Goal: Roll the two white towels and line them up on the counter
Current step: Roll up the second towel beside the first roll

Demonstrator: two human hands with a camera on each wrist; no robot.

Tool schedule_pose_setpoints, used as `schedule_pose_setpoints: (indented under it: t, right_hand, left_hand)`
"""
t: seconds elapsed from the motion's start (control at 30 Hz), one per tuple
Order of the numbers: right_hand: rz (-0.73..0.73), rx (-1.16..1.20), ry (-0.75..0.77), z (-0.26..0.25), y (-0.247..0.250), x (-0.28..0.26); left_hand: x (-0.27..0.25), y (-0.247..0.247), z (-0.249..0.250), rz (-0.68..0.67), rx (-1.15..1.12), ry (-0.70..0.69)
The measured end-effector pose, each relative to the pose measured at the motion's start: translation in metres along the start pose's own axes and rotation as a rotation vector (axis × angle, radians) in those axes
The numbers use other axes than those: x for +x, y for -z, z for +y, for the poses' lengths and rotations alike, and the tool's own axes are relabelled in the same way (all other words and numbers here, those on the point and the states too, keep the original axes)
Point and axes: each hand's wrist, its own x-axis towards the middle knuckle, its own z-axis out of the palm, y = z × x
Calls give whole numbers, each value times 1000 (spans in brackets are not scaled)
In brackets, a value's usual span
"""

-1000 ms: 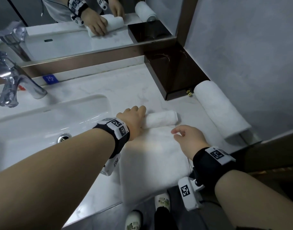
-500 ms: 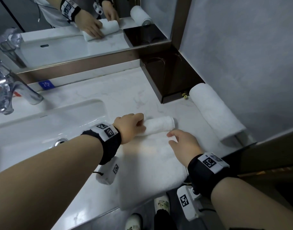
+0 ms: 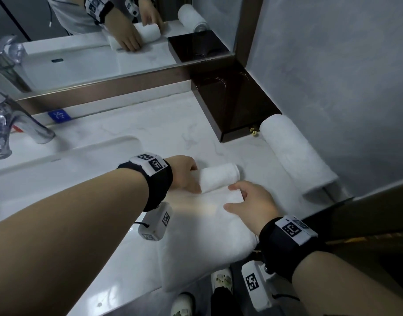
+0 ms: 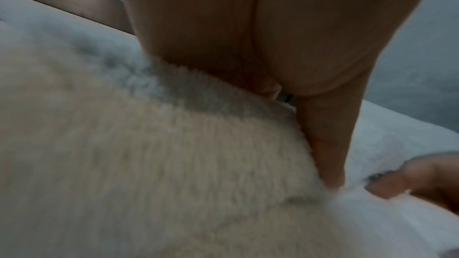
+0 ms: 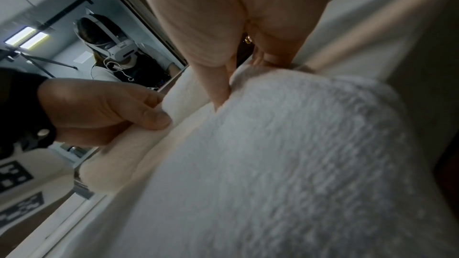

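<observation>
I see my left hand (image 3: 184, 174) curled around the left end of the half-rolled towel (image 3: 218, 177) on the bench (image 3: 136, 124). My right hand (image 3: 253, 201) pinches its right end. The finished rolled towel (image 3: 291, 151) lies by the wall.

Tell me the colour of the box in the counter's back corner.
Dark glossy brown box, clearest in the head view.

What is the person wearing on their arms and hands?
Both forearms are bare, with no sleeves or gloves. Each wrist carries a wide black band topped by a white plate printed with black square code markers. Under each wrist hangs a small white camera box with the same markers and a thin black cable. The left hand and right hand are bare.
</observation>
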Motion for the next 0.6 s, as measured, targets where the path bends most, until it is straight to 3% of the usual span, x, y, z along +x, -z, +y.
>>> schedule_pose_setpoints:
  t: [0.2, 0.37, 0.6]
  right_hand:
    - [67, -53, 40, 5, -1, 1]
    - [8, -48, 108, 7, 1, 8]
    - [-8, -3, 87, 12, -2, 22]
  left_hand:
    - [4, -5, 5, 8, 73, -38]
    - [13, 1, 2, 183, 205, -33]
    - [23, 1, 7, 350, 504, -26]
